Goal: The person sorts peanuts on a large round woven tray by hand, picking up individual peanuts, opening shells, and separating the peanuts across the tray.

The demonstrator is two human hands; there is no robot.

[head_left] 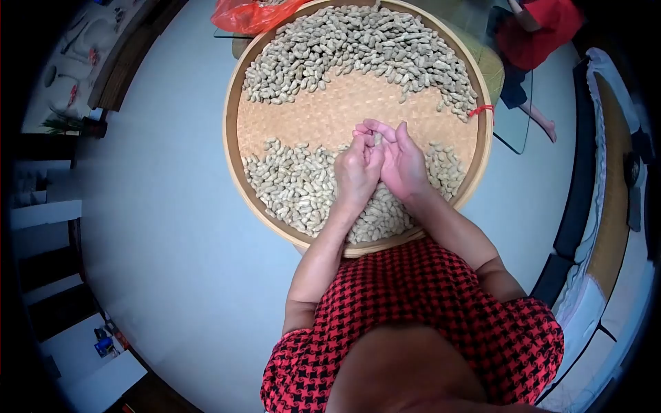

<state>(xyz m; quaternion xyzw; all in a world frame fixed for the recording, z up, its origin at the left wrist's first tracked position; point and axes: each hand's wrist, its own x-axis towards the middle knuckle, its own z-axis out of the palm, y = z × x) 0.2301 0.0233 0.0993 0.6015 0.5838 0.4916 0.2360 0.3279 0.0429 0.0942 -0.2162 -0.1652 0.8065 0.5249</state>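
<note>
A round woven tray point(229, 131) with a wooden rim holds unshelled peanuts in a far heap point(358, 34) and a near heap point(292, 182). My left hand point(357, 175) is closed, its fingertips around a single peanut point(378, 138) over the near heap. Pressed against it at the wrist side, my right hand point(403, 164) is cupped with the palm showing, thumb apart and fingers curved towards that peanut. Whether anything else lies inside the left hand is hidden.
A red plastic bag point(251, 15) sits at the tray's far left edge. A red tie point(480, 110) hangs on the right rim. Beyond a glass table edge point(513, 138), another person point(540, 34) in red is partly visible. A sofa point(606, 206) lines the right.
</note>
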